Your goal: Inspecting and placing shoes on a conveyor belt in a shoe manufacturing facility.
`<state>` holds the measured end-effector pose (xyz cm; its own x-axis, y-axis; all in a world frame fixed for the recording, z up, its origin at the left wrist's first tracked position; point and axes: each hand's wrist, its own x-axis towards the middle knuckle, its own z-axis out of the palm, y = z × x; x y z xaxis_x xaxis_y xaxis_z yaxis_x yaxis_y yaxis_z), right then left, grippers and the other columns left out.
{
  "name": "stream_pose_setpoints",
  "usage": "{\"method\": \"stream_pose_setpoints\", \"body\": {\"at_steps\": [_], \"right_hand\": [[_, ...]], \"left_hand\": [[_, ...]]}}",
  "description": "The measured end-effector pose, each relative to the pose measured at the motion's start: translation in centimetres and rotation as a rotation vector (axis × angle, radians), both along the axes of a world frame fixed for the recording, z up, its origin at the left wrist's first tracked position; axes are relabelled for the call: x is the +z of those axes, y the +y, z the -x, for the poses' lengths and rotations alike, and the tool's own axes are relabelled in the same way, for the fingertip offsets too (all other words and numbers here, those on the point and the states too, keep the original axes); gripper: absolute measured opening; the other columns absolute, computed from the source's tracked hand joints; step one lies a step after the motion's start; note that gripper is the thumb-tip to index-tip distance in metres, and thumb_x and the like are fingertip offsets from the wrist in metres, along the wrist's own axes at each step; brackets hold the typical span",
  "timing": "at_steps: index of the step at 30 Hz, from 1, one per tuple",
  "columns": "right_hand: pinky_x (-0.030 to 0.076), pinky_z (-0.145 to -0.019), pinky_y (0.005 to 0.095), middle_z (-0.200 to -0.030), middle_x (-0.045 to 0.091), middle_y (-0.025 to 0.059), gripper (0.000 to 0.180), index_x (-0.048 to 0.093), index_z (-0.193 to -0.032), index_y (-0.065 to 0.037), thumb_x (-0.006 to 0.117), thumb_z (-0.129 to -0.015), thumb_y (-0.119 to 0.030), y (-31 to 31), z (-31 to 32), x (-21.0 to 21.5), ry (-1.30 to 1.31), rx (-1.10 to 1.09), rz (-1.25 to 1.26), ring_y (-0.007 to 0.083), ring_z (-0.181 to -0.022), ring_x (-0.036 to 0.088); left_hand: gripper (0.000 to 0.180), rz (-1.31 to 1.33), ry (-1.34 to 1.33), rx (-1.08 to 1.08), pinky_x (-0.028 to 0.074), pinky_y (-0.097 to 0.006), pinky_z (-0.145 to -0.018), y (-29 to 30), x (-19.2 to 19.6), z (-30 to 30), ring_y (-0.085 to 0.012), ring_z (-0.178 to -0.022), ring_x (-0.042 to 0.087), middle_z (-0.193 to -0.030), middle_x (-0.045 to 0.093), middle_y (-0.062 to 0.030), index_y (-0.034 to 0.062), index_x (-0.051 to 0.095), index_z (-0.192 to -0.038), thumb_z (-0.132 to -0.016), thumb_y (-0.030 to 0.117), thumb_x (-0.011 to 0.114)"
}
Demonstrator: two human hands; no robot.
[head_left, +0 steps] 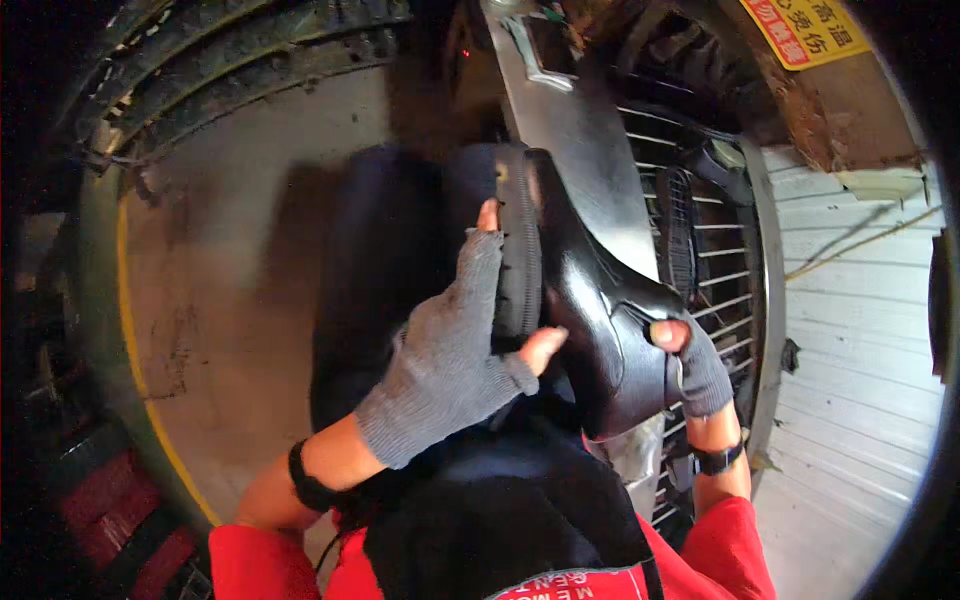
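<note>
A glossy black leather boot [590,320] lies on its side before my body, toe pointing away. Its thick dark sole [519,245], with a ridged edge, faces left. My left hand [445,335], in a grey fingerless glove, presses along the sole; its thumb reaches over onto the upper near the heel. At the boot's shaft, my right hand [703,375], gloved the same way, grips the leather with the thumb on the near side; the other fingers are hidden behind it. Both wrists wear dark bands.
Beyond the boot runs a shiny metal ledge [590,150]. To its right stands a wire rack [725,270] with another dark sole [678,225] on it. Shelves or rails curve along the upper left. A yellow line [145,380] marks the floor at left. A yellow sign [810,30] hangs upper right.
</note>
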<state>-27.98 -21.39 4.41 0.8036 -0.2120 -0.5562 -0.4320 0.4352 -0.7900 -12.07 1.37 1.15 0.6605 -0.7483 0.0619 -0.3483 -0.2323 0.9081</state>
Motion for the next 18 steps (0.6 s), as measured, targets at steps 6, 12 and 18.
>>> {"method": "stream_pose_setpoints", "body": {"at_steps": [6, 12, 18], "right_hand": [[0.052, -0.108, 0.0344, -0.135, 0.07, 0.0157, 0.073, 0.057, -0.145, 0.007, 0.078, -0.082, -0.023, 0.2, -1.7, -1.4, -0.021, -0.022, 0.113, 0.0219, -0.12, 0.068], [0.048, -0.109, 0.037, -0.138, 0.066, 0.0158, 0.111, 0.044, -0.154, 0.006, 0.094, -0.07, -0.046, 4.8, -1.4, -2.6, -0.131, -0.008, 0.511, 0.0231, -0.125, 0.064], [0.036, -0.122, 0.0409, -0.157, 0.051, 0.0183, 0.115, 0.036, -0.161, 0.005, 0.04, -0.093, -0.088, 4.3, 0.1, -10.9, -0.309, -0.121, 0.452, 0.0282, -0.143, 0.05]], "left_hand": [[0.089, -0.152, 0.063, 0.072, 0.059, -0.047, -0.087, -0.3, 1.5, 0.8, -0.0464, -0.094, 0.074, -0.142, 0.057, -0.0335, -0.0033, 0.015, -0.165, -0.099, 0.025, 0.067], [0.117, 0.336, 0.09, 0.135, 0.056, -0.044, -0.1, 0.0, 0.9, -1.7, -0.0374, -0.119, 0.071, -0.135, 0.065, -0.029, 0.0001, 0.02, -0.165, -0.081, 0.041, 0.09], [0.097, -0.082, -0.143, -0.164, 0.056, -0.044, -0.094, 0.4, 4.4, -6.6, -0.0377, -0.114, 0.072, -0.12, 0.072, -0.0239, 0.0056, 0.051, -0.152, -0.077, 0.053, 0.09]]}}
